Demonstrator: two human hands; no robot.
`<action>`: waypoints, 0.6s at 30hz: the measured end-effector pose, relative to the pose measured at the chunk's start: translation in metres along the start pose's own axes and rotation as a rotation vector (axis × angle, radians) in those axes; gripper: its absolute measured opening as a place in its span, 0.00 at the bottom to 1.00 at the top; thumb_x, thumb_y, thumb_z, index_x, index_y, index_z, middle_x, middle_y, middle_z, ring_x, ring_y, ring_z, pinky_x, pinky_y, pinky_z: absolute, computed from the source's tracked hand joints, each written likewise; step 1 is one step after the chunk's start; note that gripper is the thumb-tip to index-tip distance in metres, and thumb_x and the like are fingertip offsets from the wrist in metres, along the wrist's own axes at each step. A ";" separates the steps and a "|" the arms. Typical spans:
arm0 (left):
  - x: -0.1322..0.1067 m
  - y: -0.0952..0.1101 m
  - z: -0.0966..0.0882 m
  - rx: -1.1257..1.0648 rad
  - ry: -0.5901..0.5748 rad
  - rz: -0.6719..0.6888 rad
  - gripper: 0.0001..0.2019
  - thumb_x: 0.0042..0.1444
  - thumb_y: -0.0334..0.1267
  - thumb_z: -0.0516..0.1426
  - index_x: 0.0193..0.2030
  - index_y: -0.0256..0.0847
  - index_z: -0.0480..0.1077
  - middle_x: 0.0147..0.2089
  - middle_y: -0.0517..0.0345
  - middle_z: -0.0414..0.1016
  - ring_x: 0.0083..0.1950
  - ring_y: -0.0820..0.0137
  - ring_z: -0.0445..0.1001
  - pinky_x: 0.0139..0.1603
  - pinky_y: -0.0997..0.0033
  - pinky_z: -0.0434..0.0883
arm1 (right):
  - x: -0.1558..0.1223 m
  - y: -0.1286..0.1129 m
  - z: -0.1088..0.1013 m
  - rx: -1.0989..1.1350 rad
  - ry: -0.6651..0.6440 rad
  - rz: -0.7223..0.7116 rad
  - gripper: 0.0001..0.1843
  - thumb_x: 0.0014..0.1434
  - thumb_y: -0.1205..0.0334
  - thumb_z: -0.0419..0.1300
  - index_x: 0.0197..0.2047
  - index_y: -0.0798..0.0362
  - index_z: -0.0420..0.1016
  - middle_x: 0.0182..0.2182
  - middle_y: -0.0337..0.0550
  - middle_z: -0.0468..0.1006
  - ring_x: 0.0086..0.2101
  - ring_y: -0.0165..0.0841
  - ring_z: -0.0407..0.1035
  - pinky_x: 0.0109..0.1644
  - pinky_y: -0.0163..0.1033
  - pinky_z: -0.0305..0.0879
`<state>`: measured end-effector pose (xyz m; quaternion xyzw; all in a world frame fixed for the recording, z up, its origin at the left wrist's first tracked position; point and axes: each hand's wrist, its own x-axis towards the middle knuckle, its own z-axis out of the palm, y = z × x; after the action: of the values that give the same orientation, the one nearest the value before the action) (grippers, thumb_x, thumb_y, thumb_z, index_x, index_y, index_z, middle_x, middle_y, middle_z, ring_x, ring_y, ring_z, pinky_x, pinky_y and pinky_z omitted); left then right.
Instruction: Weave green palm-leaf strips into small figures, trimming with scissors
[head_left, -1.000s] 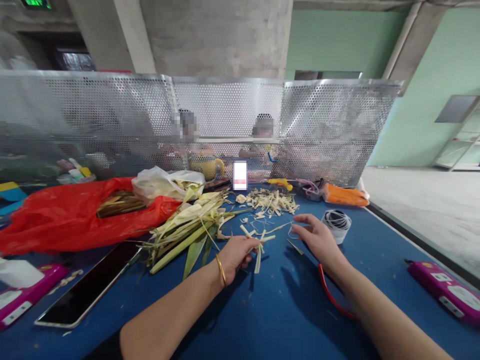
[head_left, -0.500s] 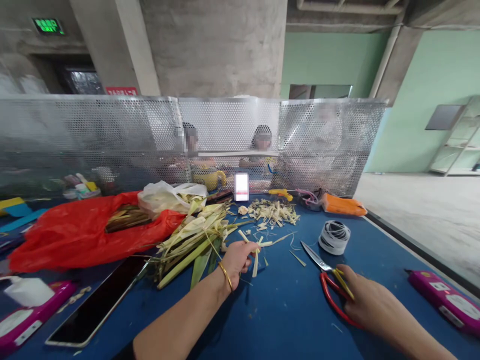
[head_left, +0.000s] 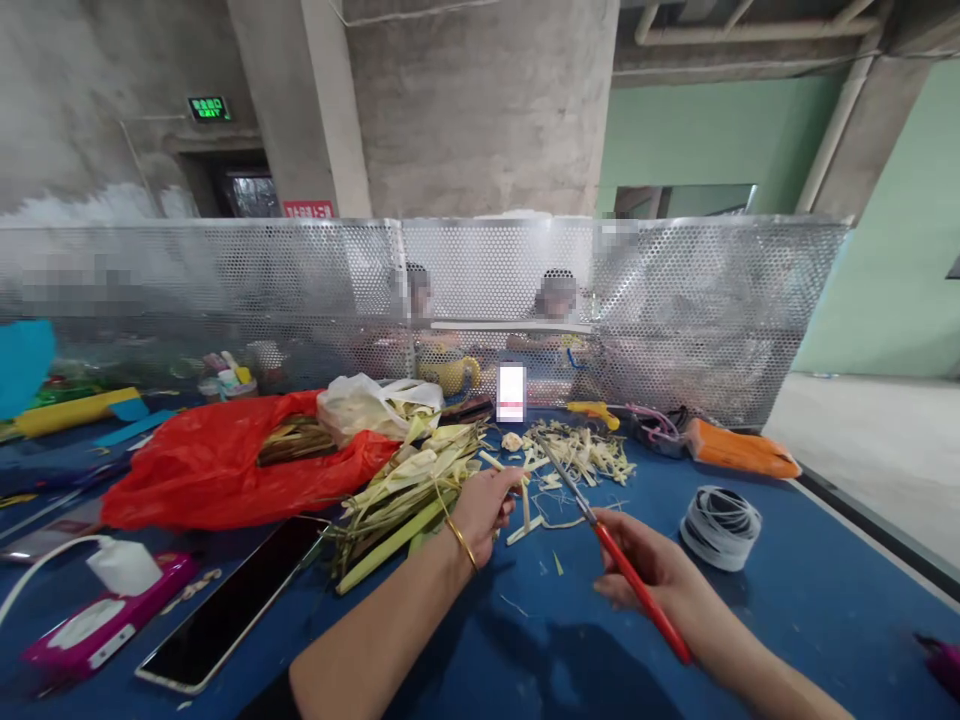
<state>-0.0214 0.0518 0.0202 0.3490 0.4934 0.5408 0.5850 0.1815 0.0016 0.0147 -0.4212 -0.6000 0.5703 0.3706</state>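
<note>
My left hand [head_left: 481, 508] is closed on a small piece woven from pale leaf strips [head_left: 522, 492], held just above the blue table [head_left: 570, 650]. My right hand [head_left: 651, 572] grips red-handled scissors [head_left: 604, 538], lifted off the table with the blades pointing up and left toward that piece. A bundle of green and yellow palm leaves [head_left: 405, 480] lies just left of my left hand. Cut leaf scraps [head_left: 581, 453] lie beyond both hands.
A red plastic bag [head_left: 217, 465] and a white bag [head_left: 367, 403] lie at the left. A phone [head_left: 225, 610] and a pink box [head_left: 105, 620] sit near the front left. A roll of white cord [head_left: 718, 512], an orange tool [head_left: 739, 452] and a perforated metal screen [head_left: 675, 300], with people behind it, stand further back.
My right hand drew back from the scraps, took hold of the scissors lying on the table and raised them toward the leaf piece. My left hand kept its hold.
</note>
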 end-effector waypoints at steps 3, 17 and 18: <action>0.005 -0.003 -0.007 -0.012 0.033 0.022 0.14 0.37 0.44 0.61 0.24 0.36 0.65 0.21 0.66 0.61 0.17 0.84 0.49 0.18 0.79 0.42 | 0.009 0.001 0.009 -0.028 -0.037 -0.023 0.34 0.43 0.47 0.69 0.53 0.48 0.68 0.30 0.36 0.66 0.30 0.33 0.64 0.35 0.38 0.65; 0.006 -0.020 -0.006 -0.013 0.029 -0.022 0.12 0.44 0.43 0.62 0.25 0.38 0.66 0.19 0.66 0.63 0.17 0.83 0.50 0.19 0.78 0.45 | 0.001 0.016 -0.001 -0.169 -0.065 0.238 0.42 0.43 0.30 0.61 0.55 0.49 0.69 0.22 0.33 0.60 0.22 0.28 0.55 0.22 0.32 0.58; 0.005 -0.020 -0.005 -0.010 0.025 -0.023 0.12 0.44 0.42 0.62 0.26 0.37 0.66 0.20 0.65 0.65 0.17 0.83 0.51 0.19 0.79 0.45 | 0.000 0.016 0.001 -0.163 -0.043 0.233 0.41 0.44 0.31 0.61 0.54 0.49 0.69 0.23 0.33 0.60 0.22 0.28 0.55 0.22 0.32 0.58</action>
<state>-0.0208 0.0523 -0.0013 0.3336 0.5020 0.5408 0.5867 0.1821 0.0016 -0.0015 -0.5046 -0.5989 0.5678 0.2536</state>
